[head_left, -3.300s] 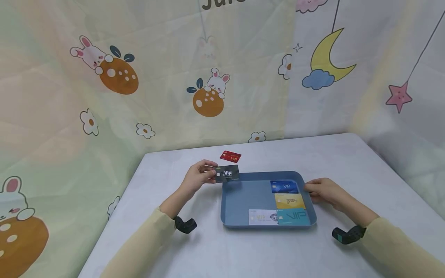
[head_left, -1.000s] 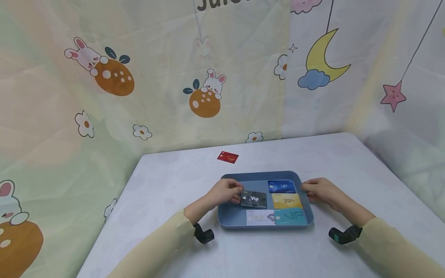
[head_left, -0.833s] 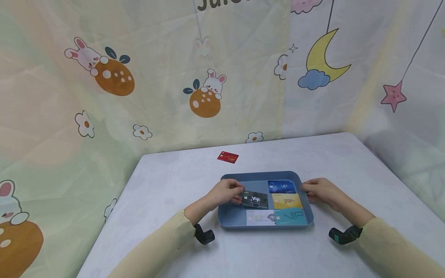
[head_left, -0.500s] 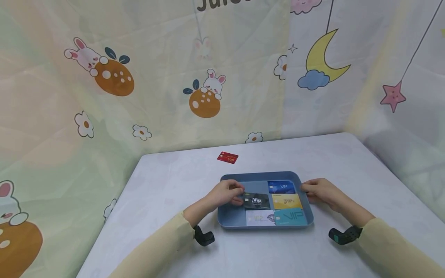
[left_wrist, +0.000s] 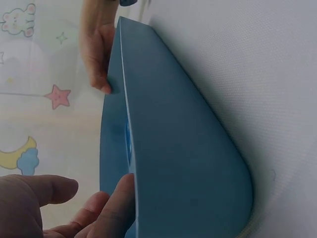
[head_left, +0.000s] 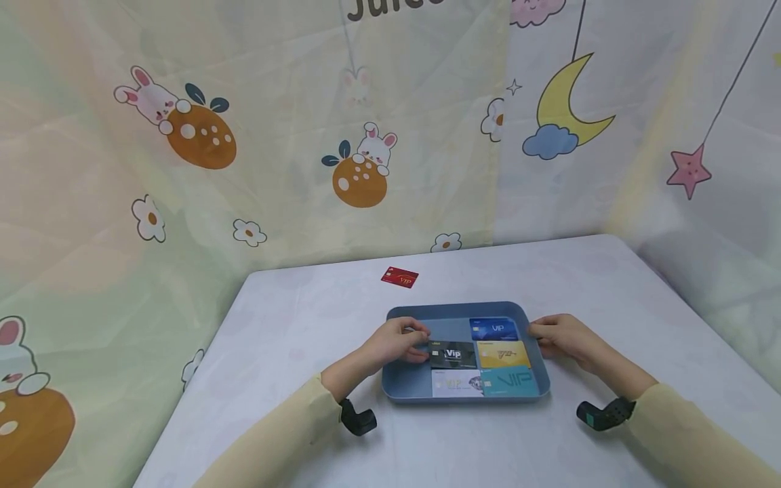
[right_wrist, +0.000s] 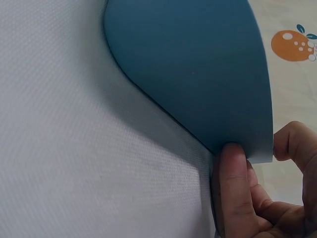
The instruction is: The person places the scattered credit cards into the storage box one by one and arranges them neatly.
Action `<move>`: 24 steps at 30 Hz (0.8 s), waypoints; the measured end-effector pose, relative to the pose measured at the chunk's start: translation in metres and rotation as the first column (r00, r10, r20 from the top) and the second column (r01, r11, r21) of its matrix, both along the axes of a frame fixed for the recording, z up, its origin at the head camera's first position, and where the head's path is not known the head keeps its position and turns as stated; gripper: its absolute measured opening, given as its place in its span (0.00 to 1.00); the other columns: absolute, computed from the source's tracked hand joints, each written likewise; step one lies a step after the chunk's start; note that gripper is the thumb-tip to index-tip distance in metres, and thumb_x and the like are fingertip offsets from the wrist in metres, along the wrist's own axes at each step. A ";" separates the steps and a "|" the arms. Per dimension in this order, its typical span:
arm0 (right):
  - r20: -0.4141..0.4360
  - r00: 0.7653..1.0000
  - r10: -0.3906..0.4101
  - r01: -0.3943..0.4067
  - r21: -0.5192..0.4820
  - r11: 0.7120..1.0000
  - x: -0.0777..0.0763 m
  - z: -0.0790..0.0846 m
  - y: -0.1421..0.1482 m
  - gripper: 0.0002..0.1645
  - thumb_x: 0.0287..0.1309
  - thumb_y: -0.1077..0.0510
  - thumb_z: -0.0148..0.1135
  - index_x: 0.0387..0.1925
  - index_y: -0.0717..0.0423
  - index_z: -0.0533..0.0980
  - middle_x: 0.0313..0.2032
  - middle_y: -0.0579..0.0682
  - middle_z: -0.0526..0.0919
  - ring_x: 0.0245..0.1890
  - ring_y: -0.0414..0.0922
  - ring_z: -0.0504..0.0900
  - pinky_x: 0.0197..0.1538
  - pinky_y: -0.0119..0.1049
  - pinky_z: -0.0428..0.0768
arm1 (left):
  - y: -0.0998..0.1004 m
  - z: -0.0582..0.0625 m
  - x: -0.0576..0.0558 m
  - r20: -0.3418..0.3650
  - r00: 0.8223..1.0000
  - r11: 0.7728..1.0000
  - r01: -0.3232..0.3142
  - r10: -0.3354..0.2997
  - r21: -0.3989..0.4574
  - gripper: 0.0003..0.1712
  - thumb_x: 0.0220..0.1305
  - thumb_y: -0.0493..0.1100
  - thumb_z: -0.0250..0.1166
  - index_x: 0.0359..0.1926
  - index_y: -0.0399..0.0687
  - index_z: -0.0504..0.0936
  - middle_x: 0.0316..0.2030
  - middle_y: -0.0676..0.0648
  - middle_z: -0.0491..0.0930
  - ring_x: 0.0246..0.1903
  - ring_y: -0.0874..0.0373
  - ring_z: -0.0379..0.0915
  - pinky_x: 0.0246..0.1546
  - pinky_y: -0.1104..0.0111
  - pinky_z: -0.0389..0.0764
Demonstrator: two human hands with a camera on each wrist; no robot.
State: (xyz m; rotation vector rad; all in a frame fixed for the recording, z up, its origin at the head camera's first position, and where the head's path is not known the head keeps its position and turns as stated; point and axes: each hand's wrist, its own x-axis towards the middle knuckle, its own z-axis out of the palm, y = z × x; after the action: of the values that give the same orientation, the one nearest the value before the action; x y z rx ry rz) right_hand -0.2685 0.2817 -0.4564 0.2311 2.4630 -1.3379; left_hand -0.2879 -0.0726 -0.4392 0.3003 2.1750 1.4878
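In the head view, a blue-grey tray [head_left: 409,381] stands on the table. Inside it a black VIP card [head_left: 454,354] lies flat, left of a gold card [head_left: 504,354] and behind a white card [head_left: 454,383]. My left hand [head_left: 396,341] is over the tray's left part, fingertips at the black card's left edge. From the left wrist, its thumb and fingers look apart, with nothing visible between them. My right hand [head_left: 567,339] grips the tray's right wall. In the right wrist view one finger [right_wrist: 235,171] presses that wall's outside and the thumb is at the rim.
A blue card [head_left: 494,329] and a teal card [head_left: 510,382] also lie in the tray's right part. Behind the tray, a red VIP card [head_left: 400,277] rests on the white-covered table [head_left: 305,298]. A printed curtain [head_left: 274,135] hangs beyond the table.
My left hand brought the black card from above the tray's back left corner into the tray. The card slid right, straightened beside the gold one, and my fingers loosened. My right hand stayed put.
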 end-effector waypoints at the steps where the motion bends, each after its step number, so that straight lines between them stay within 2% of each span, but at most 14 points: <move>1: -0.001 1.000 0.000 0.000 0.002 1.000 0.000 0.000 0.000 0.38 0.70 0.52 0.58 0.66 0.80 0.65 0.59 0.74 0.76 0.55 0.60 0.80 0.51 0.41 0.88 | 0.000 0.000 0.000 0.004 1.000 1.000 0.000 0.000 0.005 0.18 0.74 0.43 0.63 0.57 0.34 0.80 0.49 0.36 0.84 0.42 0.48 0.89 0.42 0.65 0.89; 5: -0.005 1.000 0.002 -0.002 0.005 1.000 0.000 0.001 0.000 0.38 0.69 0.51 0.58 0.66 0.80 0.65 0.59 0.74 0.76 0.54 0.59 0.80 0.51 0.41 0.88 | 0.001 0.001 0.000 0.011 1.000 1.000 0.001 -0.001 0.013 0.18 0.73 0.42 0.63 0.57 0.33 0.79 0.48 0.36 0.84 0.43 0.47 0.89 0.42 0.64 0.90; 15: -0.009 1.000 0.008 -0.008 -0.008 1.000 0.001 0.002 0.000 0.38 0.69 0.52 0.57 0.66 0.81 0.65 0.58 0.73 0.76 0.53 0.57 0.81 0.50 0.39 0.88 | -0.001 0.001 -0.005 -0.058 0.998 1.000 0.016 -0.016 -0.009 0.18 0.75 0.44 0.61 0.55 0.35 0.80 0.51 0.38 0.86 0.42 0.48 0.90 0.45 0.63 0.89; 24: -0.016 1.000 0.019 -0.020 -0.006 1.000 0.002 0.000 0.000 0.38 0.70 0.52 0.57 0.66 0.81 0.65 0.60 0.75 0.75 0.56 0.60 0.80 0.51 0.39 0.88 | -0.005 0.007 -0.007 -0.080 0.997 1.000 0.017 -0.017 -0.002 0.15 0.76 0.44 0.61 0.54 0.37 0.81 0.52 0.36 0.85 0.46 0.46 0.89 0.49 0.59 0.88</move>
State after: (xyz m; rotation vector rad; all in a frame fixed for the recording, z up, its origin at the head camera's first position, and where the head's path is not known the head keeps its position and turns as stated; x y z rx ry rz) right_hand -0.2668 0.2819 -0.4561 0.1954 2.4674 -1.3437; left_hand -0.2947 -0.0779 -0.4323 0.3829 2.2297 1.4893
